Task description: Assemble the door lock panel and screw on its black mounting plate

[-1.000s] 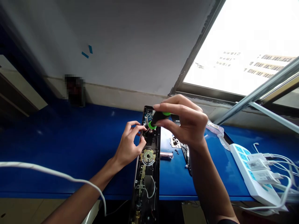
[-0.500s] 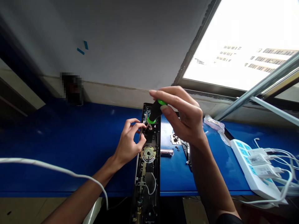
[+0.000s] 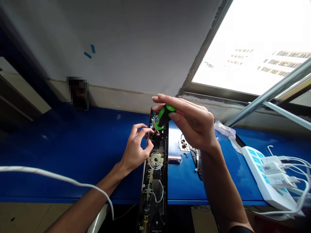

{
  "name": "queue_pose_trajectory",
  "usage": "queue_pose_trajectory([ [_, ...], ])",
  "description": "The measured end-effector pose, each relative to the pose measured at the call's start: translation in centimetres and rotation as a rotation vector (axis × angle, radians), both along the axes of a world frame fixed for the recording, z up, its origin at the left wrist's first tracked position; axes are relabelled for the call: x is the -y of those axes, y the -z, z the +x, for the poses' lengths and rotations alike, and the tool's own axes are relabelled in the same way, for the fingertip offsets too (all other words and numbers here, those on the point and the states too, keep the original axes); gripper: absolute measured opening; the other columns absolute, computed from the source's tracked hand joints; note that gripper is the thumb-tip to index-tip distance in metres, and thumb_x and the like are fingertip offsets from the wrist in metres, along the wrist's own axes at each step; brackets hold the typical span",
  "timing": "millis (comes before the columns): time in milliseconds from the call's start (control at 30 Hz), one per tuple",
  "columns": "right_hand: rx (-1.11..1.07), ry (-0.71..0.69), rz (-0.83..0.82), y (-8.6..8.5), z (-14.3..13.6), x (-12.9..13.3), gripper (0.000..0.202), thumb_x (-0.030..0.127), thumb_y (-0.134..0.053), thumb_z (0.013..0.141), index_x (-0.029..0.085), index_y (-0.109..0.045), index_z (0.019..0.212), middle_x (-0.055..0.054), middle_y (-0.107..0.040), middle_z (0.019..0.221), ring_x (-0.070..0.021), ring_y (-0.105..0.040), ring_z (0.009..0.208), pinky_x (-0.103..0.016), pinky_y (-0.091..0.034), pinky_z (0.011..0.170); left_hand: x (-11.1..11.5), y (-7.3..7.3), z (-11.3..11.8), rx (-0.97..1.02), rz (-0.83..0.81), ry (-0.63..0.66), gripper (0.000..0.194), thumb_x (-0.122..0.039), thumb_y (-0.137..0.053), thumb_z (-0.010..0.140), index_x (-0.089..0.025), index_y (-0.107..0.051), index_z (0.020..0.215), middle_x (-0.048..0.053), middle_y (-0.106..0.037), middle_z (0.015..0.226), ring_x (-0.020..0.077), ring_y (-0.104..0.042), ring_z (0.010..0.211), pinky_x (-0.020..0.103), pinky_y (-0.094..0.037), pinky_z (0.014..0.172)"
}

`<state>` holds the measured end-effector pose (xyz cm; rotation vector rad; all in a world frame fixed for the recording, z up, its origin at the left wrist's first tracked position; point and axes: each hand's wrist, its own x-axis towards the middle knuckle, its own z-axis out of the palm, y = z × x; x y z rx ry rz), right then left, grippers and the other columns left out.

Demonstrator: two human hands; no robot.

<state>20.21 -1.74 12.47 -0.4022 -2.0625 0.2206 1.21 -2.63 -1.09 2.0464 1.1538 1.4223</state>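
Note:
My right hand [image 3: 194,121] holds a black and green screwdriver [image 3: 164,117] between the thumb and stretched fingers. The tool leans, and its shaft points down into a long black casing [image 3: 165,168], with the tip hard to make out. This open casing lies lengthwise in front of me and shows a round metal disc [image 3: 155,160], a blue circuit board [image 3: 154,116], a brass-coloured part [image 3: 145,221] and a white wire [image 3: 162,194]. At the casing's left edge is my left hand [image 3: 138,145], thumb and forefinger apart, forefinger close by the screwdriver shaft.
On the blue table [image 3: 109,145], right of the casing, lie a small metal plate [image 3: 184,145], a pinkish cylinder [image 3: 175,159] and small dark screws [image 3: 186,155]. Farther right stands a white power strip [image 3: 257,174] with plugged-in chargers. A white cable [image 3: 60,176] crosses at left.
The fingers of my right hand have straightened and rolled over the screwdriver handle, which has turned. My left hand stays at the casing. The whole view has shifted slightly.

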Motion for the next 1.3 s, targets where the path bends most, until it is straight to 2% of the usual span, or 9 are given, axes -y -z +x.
queue_pose_trajectory([
  [67, -0.041, 0.045, 0.071, 0.1, -0.1, -0.1, 0.037, 0.024, -0.070, 0.098, 0.034, -0.072, 0.133, -0.003, -0.078, 0.111, -0.0191, -0.075, 0.094, -0.039, -0.067, 0.078, 0.0, 0.0, 0.0, 0.001, 0.006, -0.001, 0.031, -0.006, -0.062, 0.089, -0.023, -0.065, 0.115, 0.007, -0.053, 0.128, 0.0223, -0.065, 0.112, 0.041, -0.063, 0.097],
  [167, -0.094, 0.193, 0.192, 0.2, -0.2, -0.1, 0.029, 0.033, -0.086, 0.085, 0.034, -0.081, 0.114, 0.000, -0.068, 0.085, -0.0158, -0.067, 0.076, -0.035, -0.063, 0.065, 0.0, 0.1, 0.0, -0.002, 0.019, -0.009, 0.033, -0.006, -0.062, 0.089, -0.024, -0.065, 0.116, 0.007, -0.053, 0.129, 0.0213, -0.065, 0.110, 0.040, -0.063, 0.096],
  [233, -0.063, 0.201, 0.173, 0.2, -0.2, 0.1, 0.030, 0.031, -0.080, 0.091, 0.031, -0.078, 0.121, -0.003, -0.069, 0.095, -0.0175, -0.069, 0.085, -0.037, -0.064, 0.070, 0.0, 0.1, 0.1, -0.009, 0.027, -0.016, 0.033, -0.006, -0.063, 0.088, -0.024, -0.065, 0.116, 0.007, -0.053, 0.128, 0.0207, -0.066, 0.108, 0.039, -0.063, 0.096],
  [367, 0.043, 0.030, -0.002, -0.1, -0.3, 0.5, 0.044, 0.015, -0.058, 0.103, 0.026, -0.062, 0.145, -0.006, -0.072, 0.132, -0.0203, -0.072, 0.114, -0.040, -0.065, 0.091, 0.0, 0.1, 0.3, -0.011, 0.053, -0.036, 0.031, -0.006, -0.063, 0.088, -0.023, -0.066, 0.113, 0.007, -0.054, 0.126, 0.0221, -0.065, 0.112, 0.038, -0.063, 0.095],
  [567, -0.025, 0.233, 0.180, 0.4, -0.7, 0.3, 0.030, 0.037, -0.086, 0.085, 0.028, -0.078, 0.113, 0.000, -0.067, 0.087, -0.0154, -0.066, 0.078, -0.033, -0.062, 0.065, -0.2, 0.7, 0.6, 0.014, 0.086, -0.066, 0.036, -0.003, -0.063, 0.086, -0.023, -0.066, 0.116, 0.007, -0.054, 0.127, 0.0209, -0.066, 0.109, 0.037, -0.064, 0.093],
  [767, 0.158, 0.102, -0.091, 0.2, -0.6, 1.2, 0.047, 0.021, -0.058, 0.103, 0.032, -0.054, 0.149, -0.001, -0.071, 0.134, -0.0191, -0.073, 0.119, -0.036, -0.066, 0.096, -0.2, 0.5, 0.7, 0.070, 0.065, -0.025, 0.033, -0.002, -0.062, 0.087, -0.023, -0.064, 0.113, 0.006, -0.054, 0.125, 0.0174, -0.066, 0.105, 0.034, -0.064, 0.095],
  [933, 0.099, 0.152, 0.014, 0.5, -0.3, 1.0, 0.038, 0.028, -0.072, 0.097, 0.030, -0.064, 0.134, 0.002, -0.075, 0.126, -0.0156, -0.075, 0.109, -0.028, -0.068, 0.089, -0.4, 0.6, 0.8, 0.060, 0.076, -0.052, 0.034, -0.003, -0.063, 0.087, -0.022, -0.063, 0.115, 0.007, -0.054, 0.128, 0.0185, -0.066, 0.105, 0.036, -0.064, 0.094],
  [1133, 0.036, 0.198, -0.105, 2.1, 0.3, 0.8, 0.048, 0.024, -0.063, 0.100, 0.033, -0.050, 0.145, -0.001, -0.069, 0.137, -0.0165, -0.078, 0.107, -0.034, -0.069, 0.095, -1.0, 0.3, 0.5, -0.009, 0.058, -0.029, 0.034, -0.007, -0.061, 0.090, -0.024, -0.060, 0.120, 0.008, -0.053, 0.131, 0.0201, -0.066, 0.110, 0.039, -0.064, 0.096],
  [1300, -0.247, 0.284, 0.067, 3.0, 3.3, 2.0, 0.061, 0.021, -0.072, 0.093, 0.035, -0.045, 0.146, -0.002, -0.069, 0.115, -0.0188, -0.079, 0.089, -0.036, -0.072, 0.076, -1.0, -1.2, -0.2, -0.198, 0.159, -0.039, 0.041, -0.015, -0.064, 0.094, -0.025, -0.057, 0.133, 0.012, -0.052, 0.140, 0.0284, -0.062, 0.125, 0.049, -0.061, 0.103],
])
